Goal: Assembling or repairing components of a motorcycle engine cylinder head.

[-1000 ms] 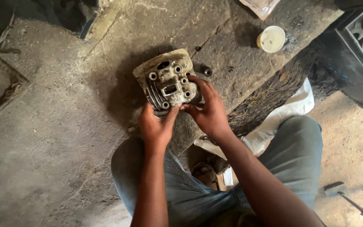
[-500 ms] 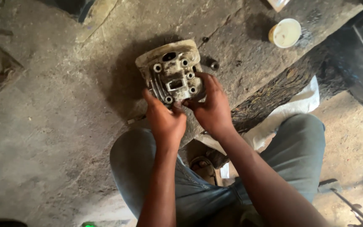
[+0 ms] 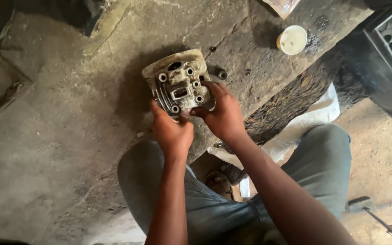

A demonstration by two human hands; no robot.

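Note:
A dirty grey metal engine cylinder head (image 3: 178, 81) with several round bolt holes and side fins rests on a rough concrete slab (image 3: 91, 113). My left hand (image 3: 171, 129) grips its near left corner, fingers against the fins. My right hand (image 3: 223, 115) holds its near right side, thumb toward the lower bolt hole. Both hands are closed on the part.
A small white round tub (image 3: 292, 40) stands on the slab at the far right. A small dark nut-like piece (image 3: 222, 74) lies just right of the cylinder head. A dark metal frame (image 3: 386, 54) is at the right edge. Tools (image 3: 377, 218) lie on the floor lower right.
My left hand shifted up onto the part's near left corner, and my right hand stayed on its right side. The view has moved slightly.

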